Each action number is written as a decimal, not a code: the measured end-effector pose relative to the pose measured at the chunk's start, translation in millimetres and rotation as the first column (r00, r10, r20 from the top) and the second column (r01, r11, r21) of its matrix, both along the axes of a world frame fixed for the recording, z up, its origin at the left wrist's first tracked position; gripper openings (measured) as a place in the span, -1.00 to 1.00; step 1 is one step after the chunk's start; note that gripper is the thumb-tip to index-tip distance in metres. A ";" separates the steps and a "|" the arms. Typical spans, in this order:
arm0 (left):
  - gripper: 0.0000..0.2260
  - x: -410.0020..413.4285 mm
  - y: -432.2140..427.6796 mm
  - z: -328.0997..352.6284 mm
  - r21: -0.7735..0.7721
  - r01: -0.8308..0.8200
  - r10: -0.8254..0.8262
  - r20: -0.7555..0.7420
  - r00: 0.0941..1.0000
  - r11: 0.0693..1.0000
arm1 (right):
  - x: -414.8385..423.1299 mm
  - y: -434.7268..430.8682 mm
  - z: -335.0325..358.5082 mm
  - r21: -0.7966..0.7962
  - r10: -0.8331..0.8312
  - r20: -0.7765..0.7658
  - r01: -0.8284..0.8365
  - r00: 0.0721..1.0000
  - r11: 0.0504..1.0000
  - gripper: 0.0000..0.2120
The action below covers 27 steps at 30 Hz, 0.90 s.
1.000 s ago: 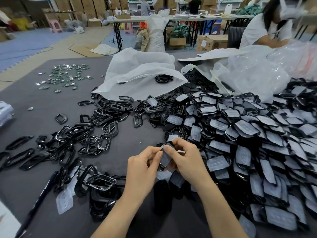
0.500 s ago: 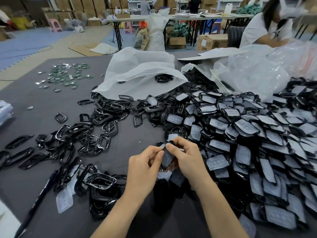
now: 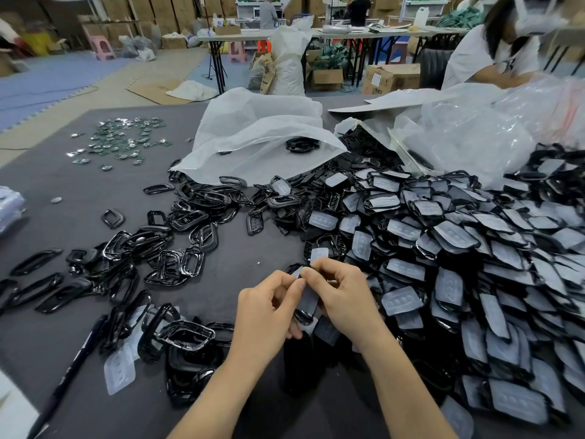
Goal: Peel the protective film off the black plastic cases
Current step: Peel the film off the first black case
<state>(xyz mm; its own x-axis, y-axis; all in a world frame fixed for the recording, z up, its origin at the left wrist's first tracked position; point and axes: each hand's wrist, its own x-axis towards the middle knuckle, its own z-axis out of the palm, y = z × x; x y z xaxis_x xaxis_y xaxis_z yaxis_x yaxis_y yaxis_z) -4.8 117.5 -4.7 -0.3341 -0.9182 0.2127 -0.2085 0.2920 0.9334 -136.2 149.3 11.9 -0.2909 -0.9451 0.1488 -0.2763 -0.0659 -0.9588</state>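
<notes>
Both hands meet over the near middle of the grey table (image 3: 247, 274) around one black plastic case (image 3: 306, 307) with greyish protective film on its face. My left hand (image 3: 269, 308) grips the case from the left, thumb and forefinger at its top edge. My right hand (image 3: 340, 296) holds it from the right, its fingertips pinching the film at the upper corner. A large heap of film-covered black cases (image 3: 459, 248) fills the right side. Bare black frames (image 3: 177, 245) lie scattered to the left.
A loose peeled film piece (image 3: 119, 372) and a black pen (image 3: 68, 375) lie at the near left. White plastic bags (image 3: 253, 134) sit at the back, small green circuit boards (image 3: 123, 141) at the far left. A person in white works at the far right.
The fingertips of both hands have closed in on the case's upper corner, and the case has turned slightly between the hands.
</notes>
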 end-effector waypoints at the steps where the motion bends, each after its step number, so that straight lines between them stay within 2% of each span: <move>1: -0.83 0.1 -0.3 -0.5 -0.019 0.002 -0.002 0.022 1.000 1.000 | -0.2 0.2 -0.1 0.000 0.006 -0.008 -0.006 1.000 1.000 -0.77; 6: -0.79 -1.0 -0.1 -1.2 0.034 -0.022 0.023 -0.025 0.999 0.999 | 4.0 -0.6 -2.3 -0.018 0.025 0.025 -0.024 0.999 1.000 -0.72; 12: -0.81 -2.0 1.4 -0.6 0.045 -0.050 0.052 -0.040 0.998 0.998 | 7.2 -2.3 -6.3 -0.043 -0.044 -0.090 0.040 0.995 0.998 -0.80; 17: -0.81 -3.2 1.0 -2.2 0.054 -0.058 0.060 -0.027 0.998 0.997 | 8.1 -1.9 -6.1 -0.038 -0.066 -0.112 0.063 0.991 0.997 -0.82; 19: -0.80 -3.1 1.5 -1.6 0.052 -0.068 0.070 -0.042 0.997 0.996 | 8.6 -1.4 -4.4 -0.003 -0.042 -0.016 0.042 0.999 0.999 -0.80; 22: -0.77 -1.6 0.4 0.5 0.062 -0.115 0.122 -0.112 0.986 0.991 | 12.3 0.8 0.0 0.043 0.092 0.223 -0.103 0.971 0.994 -0.73; 24: -0.77 -0.1 -1.3 1.1 0.066 -0.153 0.162 -0.150 0.975 0.986 | 16.9 1.9 1.0 0.034 0.167 0.214 -0.178 0.962 0.983 -0.74; 27: -0.77 0.4 -2.6 0.3 0.056 -0.182 0.189 -0.157 0.969 0.982 | 21.3 2.2 1.7 0.008 0.182 0.195 -0.187 0.964 0.982 -0.76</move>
<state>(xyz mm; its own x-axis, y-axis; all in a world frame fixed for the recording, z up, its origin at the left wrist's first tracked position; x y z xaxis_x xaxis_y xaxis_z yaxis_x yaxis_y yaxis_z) -4.4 114.8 -4.4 -0.1215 -0.9699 0.2111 -0.1017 0.2237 0.9693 -115.0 151.6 13.5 -0.1319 -0.9879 0.0816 -0.0717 -0.0726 -0.9948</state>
